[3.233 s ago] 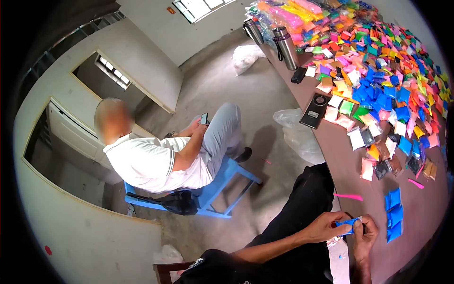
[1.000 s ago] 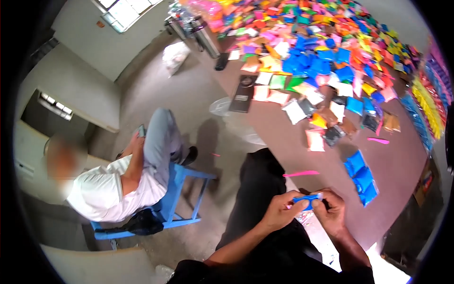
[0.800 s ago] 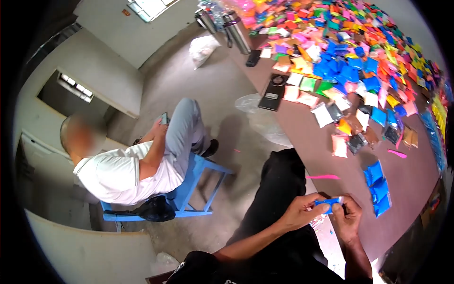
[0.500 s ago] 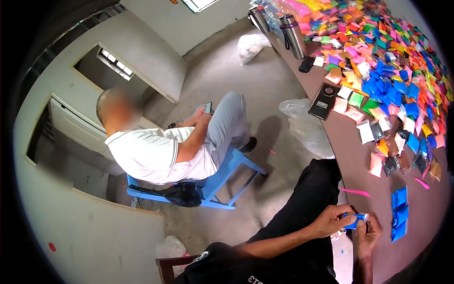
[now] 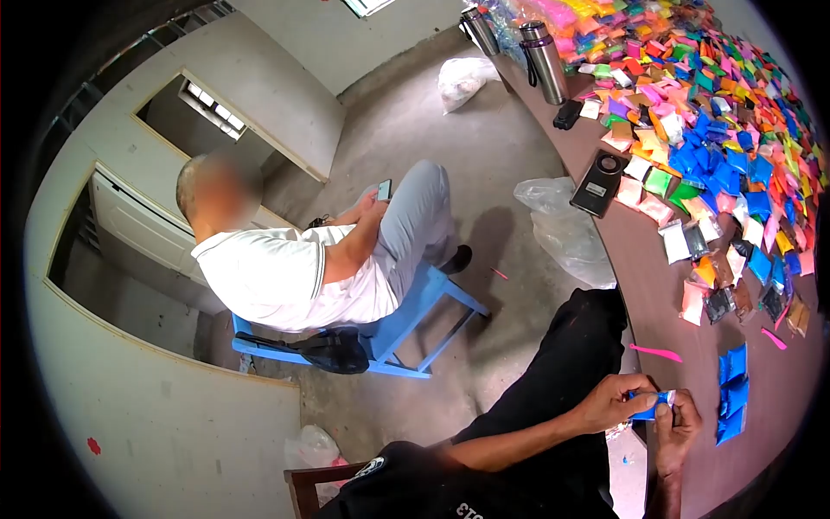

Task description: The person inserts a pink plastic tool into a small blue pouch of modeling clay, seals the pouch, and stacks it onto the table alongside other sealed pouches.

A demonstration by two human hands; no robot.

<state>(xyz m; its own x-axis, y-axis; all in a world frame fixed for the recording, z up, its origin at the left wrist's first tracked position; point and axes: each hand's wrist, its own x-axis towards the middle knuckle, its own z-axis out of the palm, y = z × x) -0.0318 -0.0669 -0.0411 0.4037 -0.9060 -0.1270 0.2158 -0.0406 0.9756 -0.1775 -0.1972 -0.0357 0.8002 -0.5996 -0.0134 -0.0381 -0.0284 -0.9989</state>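
Lying on brown table (image 5: 650, 290): colourful packets (image 5: 707, 166); grey floor (image 5: 480, 160) alongside.

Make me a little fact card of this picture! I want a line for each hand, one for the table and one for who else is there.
Left hand: pinching a blue packet
Right hand: gripping the same packet
Table: row of blue packets, pink strips, black phone, heap of colourful packets, metal flasks
Other person: sitting on a blue seat, holding a phone
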